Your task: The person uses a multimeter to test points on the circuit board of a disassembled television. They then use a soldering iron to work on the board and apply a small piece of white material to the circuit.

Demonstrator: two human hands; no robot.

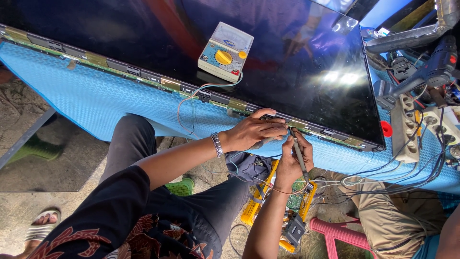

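Note:
A large dark flat screen panel lies on a blue textured mat. Along its near edge runs a narrow circuit strip. My left hand, with a metal bracelet at the wrist, presses a thin probe against the strip's edge. My right hand grips a second probe like a pen, its tip touching the strip just beside the left hand. A white analog multimeter with a yellow dial rests on the screen, and thin wires trail from it over the mat's edge.
A grey power drill and white power strips with tangled cables crowd the right side. Below the hands lie a yellow framed circuit board and a pink plastic stool. Another person's knee is at lower right.

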